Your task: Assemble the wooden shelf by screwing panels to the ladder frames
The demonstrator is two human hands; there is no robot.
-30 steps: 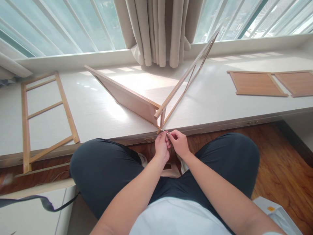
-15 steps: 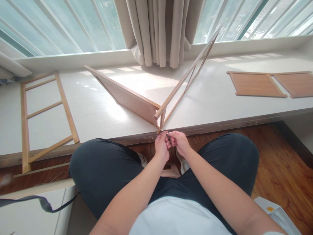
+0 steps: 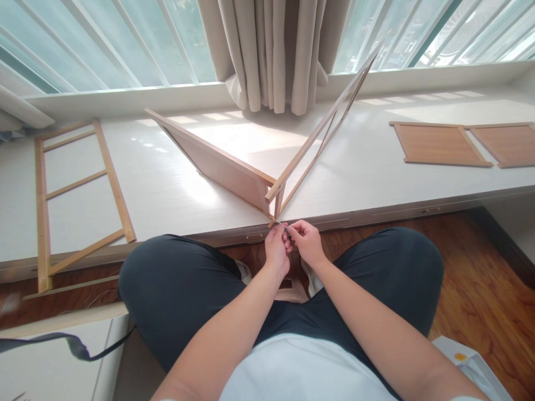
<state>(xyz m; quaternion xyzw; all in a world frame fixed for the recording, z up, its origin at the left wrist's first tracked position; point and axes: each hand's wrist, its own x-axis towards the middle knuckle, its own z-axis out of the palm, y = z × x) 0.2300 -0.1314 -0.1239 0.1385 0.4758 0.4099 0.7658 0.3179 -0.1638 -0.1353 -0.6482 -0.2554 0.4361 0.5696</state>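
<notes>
Two wooden pieces stand on edge and meet in a V: a panelled frame (image 3: 217,161) on the left and an open slatted frame (image 3: 324,125) on the right. Their joined corner is at the front edge of the white ledge (image 3: 355,184). Just under that corner, my left hand (image 3: 277,249) is closed, its fingertips beside the frame's foot; what they pinch is hidden. My right hand (image 3: 308,240) pinches a thin metal hex key (image 3: 282,224), which runs past my left fingertips toward the foot.
An open wooden ladder-like frame (image 3: 42,211) lies at the left, jutting over the ledge's edge. Two brown panels (image 3: 443,143) lie flat at the right. A curtain (image 3: 267,55) hangs behind. Below are my knees and the wooden floor (image 3: 480,262); a white box (image 3: 468,356) stands lower right.
My right hand has shifted slightly and its fingers have turned on the hex key. My left hand and the wooden frames stay in place.
</notes>
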